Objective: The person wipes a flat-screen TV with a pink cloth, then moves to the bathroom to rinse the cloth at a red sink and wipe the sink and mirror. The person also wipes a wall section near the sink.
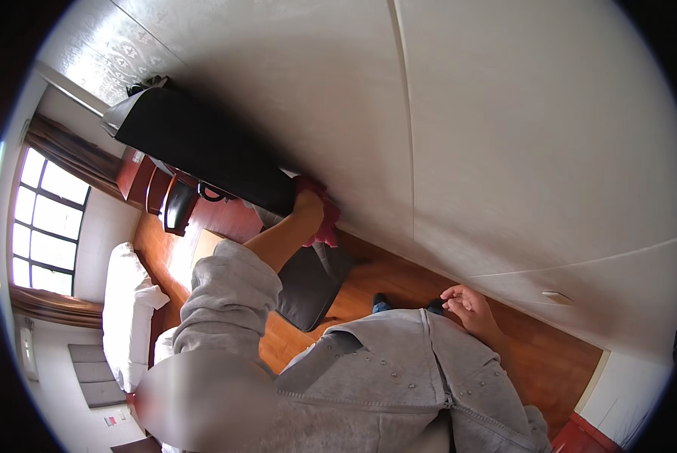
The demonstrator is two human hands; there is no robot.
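Note:
My left hand (309,210) grips a dark pink cloth (328,218) at the near end of a large black panel (202,141), which looks like a wall-mounted television. The cloth hides my fingers and covers the panel's near corner. Whether it presses on the panel's edge or its face, I cannot tell. My right hand (470,308) hangs near my waist, by the pale wall (502,141), with nothing in it and its fingers loosely bent apart. Under my left forearm is a dark grey padded seat (310,291).
A wooden chair with a black seat (177,204) stands by a reddish desk (135,172) towards the window (50,221). A bed with white bedding (126,317) is at the left. A wall socket (557,297) sits low, above the wooden floor (542,351).

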